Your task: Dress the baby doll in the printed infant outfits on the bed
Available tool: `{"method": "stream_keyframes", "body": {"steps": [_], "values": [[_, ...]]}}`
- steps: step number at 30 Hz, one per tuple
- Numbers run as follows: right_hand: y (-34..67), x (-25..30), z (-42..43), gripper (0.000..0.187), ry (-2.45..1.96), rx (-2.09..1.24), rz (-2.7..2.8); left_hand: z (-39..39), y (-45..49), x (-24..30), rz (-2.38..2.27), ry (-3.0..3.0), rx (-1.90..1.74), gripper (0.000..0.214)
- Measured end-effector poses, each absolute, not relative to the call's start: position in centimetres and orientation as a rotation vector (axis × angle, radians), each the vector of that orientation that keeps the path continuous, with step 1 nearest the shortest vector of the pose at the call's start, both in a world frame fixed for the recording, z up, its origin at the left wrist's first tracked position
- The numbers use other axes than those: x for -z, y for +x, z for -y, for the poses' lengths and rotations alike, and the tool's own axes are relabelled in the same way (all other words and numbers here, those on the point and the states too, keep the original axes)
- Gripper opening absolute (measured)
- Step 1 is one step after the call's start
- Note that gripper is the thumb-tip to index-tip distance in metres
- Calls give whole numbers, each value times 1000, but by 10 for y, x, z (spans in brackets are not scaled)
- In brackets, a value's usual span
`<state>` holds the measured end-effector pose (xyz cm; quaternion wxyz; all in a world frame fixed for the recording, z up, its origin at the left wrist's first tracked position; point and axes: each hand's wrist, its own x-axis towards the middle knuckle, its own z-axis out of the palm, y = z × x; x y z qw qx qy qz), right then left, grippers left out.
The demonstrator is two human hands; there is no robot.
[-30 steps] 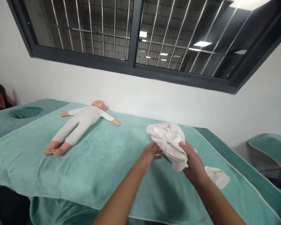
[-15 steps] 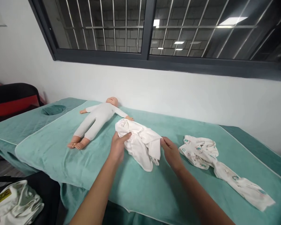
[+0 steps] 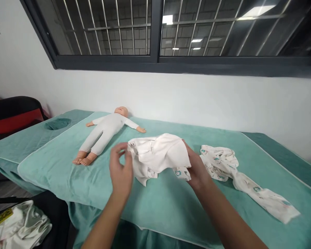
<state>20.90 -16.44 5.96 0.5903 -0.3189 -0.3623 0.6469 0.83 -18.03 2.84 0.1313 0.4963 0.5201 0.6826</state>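
Note:
A white baby garment (image 3: 163, 152) hangs crumpled in the air between my two hands, above the green-covered bed. It has a small printed label at its left corner and a patch of coloured print at its lower right. My left hand (image 3: 121, 171) is curled with its fingertips at the labelled corner. My right hand (image 3: 197, 169) grips the right end, its fingers partly hidden behind the cloth. Right of it lies a white printed baby garment (image 3: 220, 162), with one long part stretched toward the front right.
A baby doll (image 3: 106, 128) in a white suit lies on its back at the left of the green cover (image 3: 166, 211). White clothes (image 3: 26, 224) with a yellow tag rest on a black seat at lower left. A barred window (image 3: 155, 38) is above the bed.
The white garment has been turned and spread, so its label and a printed patch now show. My left hand has shifted left to the corner; my right hand has moved slightly right.

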Motion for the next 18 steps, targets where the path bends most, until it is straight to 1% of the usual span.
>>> {"method": "stream_keyframes", "body": {"steps": [1, 2, 4, 5, 6, 7, 9, 11, 15, 18], "values": [[207, -62, 168, 27, -705, -1529, 813, 189, 19, -23, -1452, 1620, -1915, 25], [206, -65, 173, 26, -674, -1548, 787, 195, 30, -17, -1385, 1775, -1804, 33], [202, -72, 183, 23, -628, -1571, 756, 202, 49, -7, -1317, 1955, -1627, 58], [201, -75, 189, 23, -616, -1582, 758, 201, 56, -3, -1324, 1980, -1581, 66], [201, -79, 195, 23, -616, -1589, 772, 198, 60, -1, -1345, 1978, -1574, 67], [203, -82, 200, 24, -628, -1585, 797, 194, 61, -1, -1374, 1959, -1589, 59], [210, -88, 208, 26, -692, -1521, 867, 184, 55, -8, -1425, 1936, -1642, 35], [222, -92, 211, 28, -794, -1395, 941, 175, 41, -21, -1493, 1946, -1708, 22], [250, -95, 200, 31, -955, -1058, 1051, 165, 16, -60, -1625, 1798, -1927, 20], [262, -98, 185, 31, -1048, -802, 1145, 159, 9, -92, -1531, 1562, -2105, 20]]}}
